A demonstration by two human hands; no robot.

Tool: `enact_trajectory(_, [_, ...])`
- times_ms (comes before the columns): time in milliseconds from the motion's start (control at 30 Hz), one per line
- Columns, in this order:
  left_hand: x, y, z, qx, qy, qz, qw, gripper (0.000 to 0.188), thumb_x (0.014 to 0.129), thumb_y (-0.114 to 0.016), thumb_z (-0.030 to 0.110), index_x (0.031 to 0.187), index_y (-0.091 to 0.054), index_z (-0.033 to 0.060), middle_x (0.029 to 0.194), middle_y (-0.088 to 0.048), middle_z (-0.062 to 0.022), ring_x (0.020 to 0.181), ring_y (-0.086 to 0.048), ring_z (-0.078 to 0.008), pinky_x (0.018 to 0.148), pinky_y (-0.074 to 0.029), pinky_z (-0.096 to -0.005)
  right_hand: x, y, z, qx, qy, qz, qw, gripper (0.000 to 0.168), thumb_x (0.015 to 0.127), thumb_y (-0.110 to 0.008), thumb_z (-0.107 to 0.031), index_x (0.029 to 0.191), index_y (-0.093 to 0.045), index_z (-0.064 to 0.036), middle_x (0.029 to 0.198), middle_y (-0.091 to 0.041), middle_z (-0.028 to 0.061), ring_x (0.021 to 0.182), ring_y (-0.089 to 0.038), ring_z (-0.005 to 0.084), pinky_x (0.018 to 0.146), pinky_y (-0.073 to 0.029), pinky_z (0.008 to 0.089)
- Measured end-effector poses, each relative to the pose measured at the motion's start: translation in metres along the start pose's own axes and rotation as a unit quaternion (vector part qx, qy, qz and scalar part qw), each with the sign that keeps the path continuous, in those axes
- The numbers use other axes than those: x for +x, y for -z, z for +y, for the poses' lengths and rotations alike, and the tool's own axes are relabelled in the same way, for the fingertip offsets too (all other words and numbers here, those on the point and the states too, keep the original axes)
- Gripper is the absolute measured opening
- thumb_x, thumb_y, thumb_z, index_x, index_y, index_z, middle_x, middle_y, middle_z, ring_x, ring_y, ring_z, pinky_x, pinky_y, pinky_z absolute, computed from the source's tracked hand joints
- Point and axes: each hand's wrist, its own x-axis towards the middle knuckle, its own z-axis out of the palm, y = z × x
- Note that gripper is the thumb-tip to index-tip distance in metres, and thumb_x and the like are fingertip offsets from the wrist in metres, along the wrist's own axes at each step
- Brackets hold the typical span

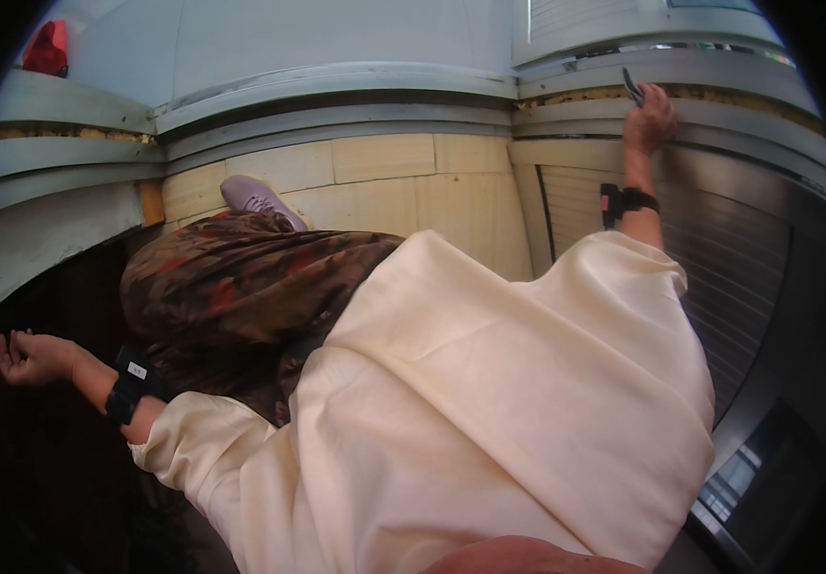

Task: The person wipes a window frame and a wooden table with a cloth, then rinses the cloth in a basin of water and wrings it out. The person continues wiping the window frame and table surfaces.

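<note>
My right hand reaches to the far right and is closed around a slim grey metal hand tool, whose exact kind I cannot make out. The tool's narrow dark tip sticks out past my fingers, over the metal frame rail. On the left, my left hand hangs palm up before a dark area, its fingers loosely curled and slightly apart. Nothing shows in it. Each forearm wears a black strap with a small device.
Metal window tracks run along the front wall above beige tiles. A ribbed metal panel stands at my right. One lilac lace-up shoe is near the tiles. A red object rests on the left ledge.
</note>
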Motion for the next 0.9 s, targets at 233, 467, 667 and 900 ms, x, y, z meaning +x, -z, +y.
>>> enact_trajectory(233, [0.008,-0.007,-0.028,0.096,-0.110,-0.064,0.987,0.030,0.077,-0.054,0.001,0.106,-0.047,-0.0043,0.097,-0.060,-0.0105,0.082,-0.061,-0.0186,0.076,-0.051,-0.0282,-0.022,-0.028,-0.007,-0.010,0.098,-0.098,0.990,0.020,0.072,-0.052,-0.005,0.085,-0.060,-0.017,0.094,-0.058,-0.0012,0.092,-0.053,0.0207,0.076,-0.044,0.0358])
enact_trajectory(467, [0.001,-0.016,-0.055,0.013,-0.113,-0.067,0.991,0.024,0.079,-0.054,0.000,0.103,-0.052,-0.0040,0.100,-0.060,-0.0128,0.083,-0.061,-0.0196,0.076,-0.051,-0.0281,-0.079,-0.070,-0.017,0.075,0.125,-0.263,0.954,0.011,0.073,-0.051,-0.007,0.076,-0.059,-0.013,0.088,-0.059,0.0026,0.090,-0.055,0.0211,0.074,-0.045,0.0349])
enact_trajectory(667, [0.006,-0.018,-0.066,0.008,-0.134,-0.096,0.986,0.020,0.081,-0.052,-0.002,0.101,-0.050,-0.0052,0.103,-0.059,-0.0117,0.082,-0.060,-0.0184,0.072,-0.051,-0.0252,0.030,0.084,0.025,0.024,0.125,-0.107,0.986,0.017,0.066,-0.053,0.001,0.074,-0.059,-0.012,0.087,-0.060,0.0032,0.088,-0.056,0.0226,0.073,-0.045,0.0355])
enact_trajectory(900, [-0.011,-0.036,-0.056,0.002,-0.190,-0.152,0.970,0.023,0.082,-0.053,0.000,0.105,-0.054,0.0020,0.100,-0.060,-0.0087,0.080,-0.060,-0.0159,0.062,-0.049,-0.0228,-0.048,0.003,-0.007,0.038,0.112,-0.234,0.965,0.006,0.072,-0.053,-0.010,0.072,-0.058,-0.014,0.085,-0.059,0.0021,0.088,-0.054,0.0208,0.074,-0.045,0.0339])
